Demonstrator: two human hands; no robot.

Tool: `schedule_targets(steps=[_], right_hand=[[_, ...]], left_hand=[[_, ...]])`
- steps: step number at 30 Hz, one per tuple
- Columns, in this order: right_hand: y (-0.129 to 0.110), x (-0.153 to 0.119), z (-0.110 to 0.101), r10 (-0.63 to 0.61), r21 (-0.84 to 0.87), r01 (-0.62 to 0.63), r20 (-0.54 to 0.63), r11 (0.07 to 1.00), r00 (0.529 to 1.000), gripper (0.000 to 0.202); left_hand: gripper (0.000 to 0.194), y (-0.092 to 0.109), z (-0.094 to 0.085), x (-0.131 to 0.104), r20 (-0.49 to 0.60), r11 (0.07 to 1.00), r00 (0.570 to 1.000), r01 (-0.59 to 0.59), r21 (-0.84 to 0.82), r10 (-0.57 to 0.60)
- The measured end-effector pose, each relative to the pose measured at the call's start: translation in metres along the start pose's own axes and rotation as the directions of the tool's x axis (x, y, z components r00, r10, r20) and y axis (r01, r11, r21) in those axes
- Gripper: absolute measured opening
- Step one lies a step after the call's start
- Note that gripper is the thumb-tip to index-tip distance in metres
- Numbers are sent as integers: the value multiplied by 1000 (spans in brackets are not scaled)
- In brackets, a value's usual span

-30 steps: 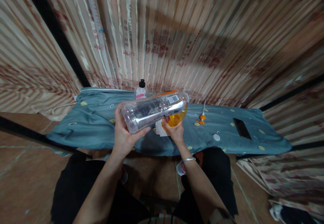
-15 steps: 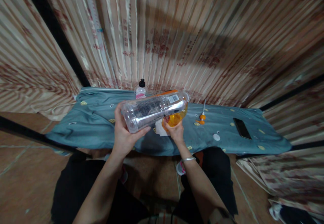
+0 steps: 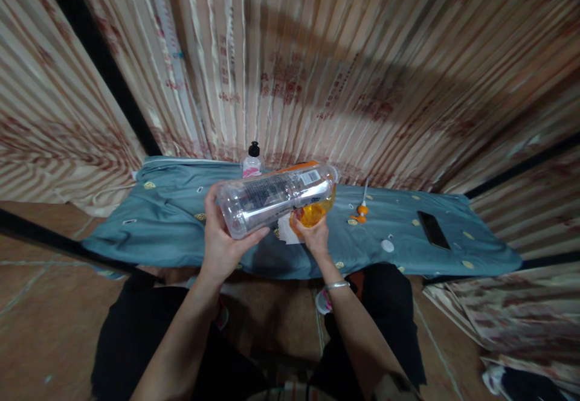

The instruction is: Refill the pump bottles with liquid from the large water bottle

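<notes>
1. Curtain (image 3: 290, 57) hangs behind the blue cloth (image 3: 172, 220).
2. Left hand (image 3: 222, 238) clasps the clear bottle (image 3: 276, 198) by its base; long axis runs rightward.
3. Orange bottle (image 3: 312, 212) shows partly behind its neck end, gripped by the nearer right hand (image 3: 317, 238).

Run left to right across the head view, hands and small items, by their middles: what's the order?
Left hand → black-capped bottle → paper → right hand → pump → white disc → phone. Left out for overlap: clear bottle, orange bottle.
</notes>
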State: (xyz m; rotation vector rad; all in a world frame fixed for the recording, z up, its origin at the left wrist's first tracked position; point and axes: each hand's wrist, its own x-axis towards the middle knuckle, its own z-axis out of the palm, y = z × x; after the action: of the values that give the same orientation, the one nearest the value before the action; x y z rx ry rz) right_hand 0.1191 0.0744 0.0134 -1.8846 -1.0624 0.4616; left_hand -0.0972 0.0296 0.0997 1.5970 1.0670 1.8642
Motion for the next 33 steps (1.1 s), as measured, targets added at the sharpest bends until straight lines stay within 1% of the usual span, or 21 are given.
schedule_targets(steps=[3, 8, 15, 19, 26, 33], right_hand=[[0, 0, 0, -15, 16, 15, 6, 1000, 1000, 76], [0, 0, 0, 2, -15, -2, -1, 1000, 1000, 79], [0, 0, 0, 6, 34, -6, 6, 999, 1000, 77], [-1, -1, 0, -15, 63, 15, 5, 998, 1000, 76], [-2, -2, -1, 6, -2, -6, -4, 1000, 1000, 77], [-1, -1, -1, 7, -10, -7, 0, 1000, 1000, 77]], left_hand=[[100, -1, -1, 0, 1, 1000, 1000, -1, 15, 1], [98, 0, -1, 0, 12, 999, 1000, -5, 34, 5], [98, -1, 0, 0, 13, 1000, 1000, -11, -3, 11], [98, 0, -1, 0, 21, 1000, 1000, -12, 8, 12], [98, 0, -2, 1, 24, 999, 999, -27, 24, 26], [99, 0, -2, 0, 20, 998, 1000, -25, 54, 24]])
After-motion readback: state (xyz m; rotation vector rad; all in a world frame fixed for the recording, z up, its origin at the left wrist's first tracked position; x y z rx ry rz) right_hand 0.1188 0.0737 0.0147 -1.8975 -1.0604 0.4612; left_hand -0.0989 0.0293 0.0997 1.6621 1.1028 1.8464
